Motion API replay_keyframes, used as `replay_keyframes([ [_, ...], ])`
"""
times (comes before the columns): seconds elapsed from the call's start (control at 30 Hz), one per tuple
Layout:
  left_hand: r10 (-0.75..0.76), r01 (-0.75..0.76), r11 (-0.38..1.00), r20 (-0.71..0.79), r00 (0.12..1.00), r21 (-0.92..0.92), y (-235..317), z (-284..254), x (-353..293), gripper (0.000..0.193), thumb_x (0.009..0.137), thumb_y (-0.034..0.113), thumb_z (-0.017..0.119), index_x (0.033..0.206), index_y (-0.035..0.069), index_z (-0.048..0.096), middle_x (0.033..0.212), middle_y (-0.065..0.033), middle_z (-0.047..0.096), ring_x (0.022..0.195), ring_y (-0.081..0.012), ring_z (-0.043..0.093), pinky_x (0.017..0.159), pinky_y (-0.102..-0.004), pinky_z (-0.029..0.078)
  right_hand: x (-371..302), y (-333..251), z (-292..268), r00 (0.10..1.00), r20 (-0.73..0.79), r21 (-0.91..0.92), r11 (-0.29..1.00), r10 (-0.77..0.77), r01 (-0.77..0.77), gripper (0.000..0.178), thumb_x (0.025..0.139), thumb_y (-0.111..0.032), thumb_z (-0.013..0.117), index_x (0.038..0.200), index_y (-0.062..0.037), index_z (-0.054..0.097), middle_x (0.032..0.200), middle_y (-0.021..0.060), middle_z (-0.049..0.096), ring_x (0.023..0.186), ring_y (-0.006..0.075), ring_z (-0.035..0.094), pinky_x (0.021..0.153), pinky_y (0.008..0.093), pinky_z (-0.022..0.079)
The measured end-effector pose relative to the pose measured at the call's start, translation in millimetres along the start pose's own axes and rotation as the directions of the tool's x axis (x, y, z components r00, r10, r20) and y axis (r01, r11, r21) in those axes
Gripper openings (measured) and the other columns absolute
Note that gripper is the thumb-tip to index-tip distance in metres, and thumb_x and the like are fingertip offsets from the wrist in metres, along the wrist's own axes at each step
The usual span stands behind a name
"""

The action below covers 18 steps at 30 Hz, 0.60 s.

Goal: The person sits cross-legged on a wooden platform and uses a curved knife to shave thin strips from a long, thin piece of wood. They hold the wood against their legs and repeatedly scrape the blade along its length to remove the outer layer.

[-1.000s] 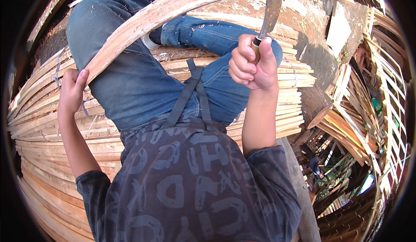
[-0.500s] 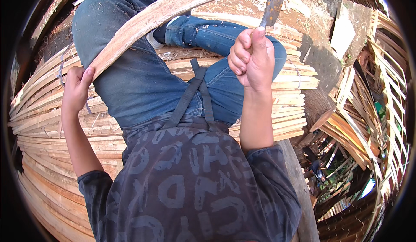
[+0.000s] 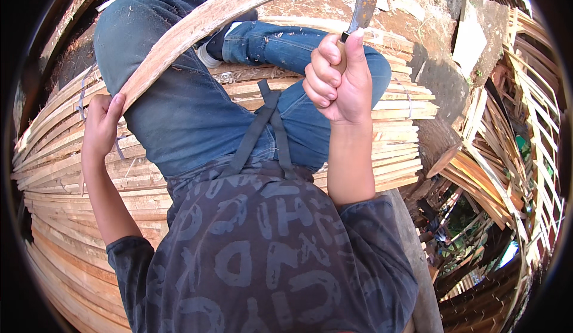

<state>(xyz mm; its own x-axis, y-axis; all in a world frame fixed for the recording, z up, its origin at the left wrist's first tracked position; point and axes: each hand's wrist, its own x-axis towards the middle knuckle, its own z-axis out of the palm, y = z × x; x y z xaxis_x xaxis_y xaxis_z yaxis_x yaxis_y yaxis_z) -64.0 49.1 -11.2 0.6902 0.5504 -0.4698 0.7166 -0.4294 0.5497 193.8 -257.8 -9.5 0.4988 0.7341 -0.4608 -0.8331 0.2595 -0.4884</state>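
Wooden strip (image 3: pixel 196 30) — long axis up-rightward.

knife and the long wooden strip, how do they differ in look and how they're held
The knife has a dark grey blade with rusty patches, while the wooden strip is pale brown. The knife is gripped by its handle in the right hand; the wooden strip is pinched at its near end by the left hand. The wooden strip looks far longer than the knife. Both reach the picture's top edge.
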Motion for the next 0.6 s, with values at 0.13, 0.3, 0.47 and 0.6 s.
replay_keyframes([
  [0.13, 0.024, -0.024, 0.999, 0.009, 1.0, -0.022, 10, 3, 7, 0.057, 0.094, 0.036, 0.059, 0.055, 0.001, 0.037, 0.054, -0.002, 0.032, 0.055, -0.0123, 0.03, 0.05, -0.0343, 0.027, 4, 10, 1, 0.99, -0.059, -0.049, 0.991, -0.125, 0.123, 0.049, 0.097, -0.052, 0.047, 0.073, -0.0096, 0.041, 0.05, -0.0029, 0.034, 0.036, 0.0058, 0.033, 0.032, 0.0217, 0.028],
  [0.3, -0.02, 0.015, 0.997, 0.081, 0.996, 0.07, -3, -7, 9, 0.051, 0.094, 0.037, 0.059, 0.062, 0.002, 0.04, 0.059, -0.0031, 0.036, 0.058, -0.0121, 0.034, 0.052, -0.0324, 0.031, 20, -32, -18, 0.746, -0.434, -0.243, 0.863, -0.505, 0.443, 0.048, 0.097, -0.053, 0.047, 0.072, -0.0129, 0.037, 0.054, -0.0025, 0.032, 0.04, 0.0084, 0.034, 0.034, 0.0241, 0.031],
  [0.47, -0.134, 0.136, 0.99, 0.051, 0.99, -0.038, -16, -7, 6, 0.044, 0.095, 0.039, 0.058, 0.075, 0.002, 0.044, 0.068, -0.0033, 0.041, 0.065, -0.0129, 0.038, 0.061, -0.0306, 0.037, -18, -76, -50, 0.872, -0.173, -0.261, 0.875, -0.458, 0.408, 0.048, 0.099, -0.055, 0.038, 0.074, -0.0137, 0.039, 0.052, -0.0031, 0.032, 0.039, 0.0076, 0.031, 0.033, 0.023, 0.029],
  [0.6, -0.116, 0.116, 0.993, 0.018, 0.993, -0.019, -16, 0, 1, 0.045, 0.095, 0.037, 0.058, 0.072, 0.002, 0.043, 0.067, -0.0041, 0.04, 0.065, -0.0132, 0.038, 0.061, -0.0311, 0.036, -50, -46, -36, 0.949, -0.088, -0.276, 0.923, -0.303, 0.269, 0.049, 0.099, -0.054, 0.038, 0.077, -0.0104, 0.038, 0.054, -0.001, 0.034, 0.041, 0.0081, 0.033, 0.035, 0.0226, 0.031],
])
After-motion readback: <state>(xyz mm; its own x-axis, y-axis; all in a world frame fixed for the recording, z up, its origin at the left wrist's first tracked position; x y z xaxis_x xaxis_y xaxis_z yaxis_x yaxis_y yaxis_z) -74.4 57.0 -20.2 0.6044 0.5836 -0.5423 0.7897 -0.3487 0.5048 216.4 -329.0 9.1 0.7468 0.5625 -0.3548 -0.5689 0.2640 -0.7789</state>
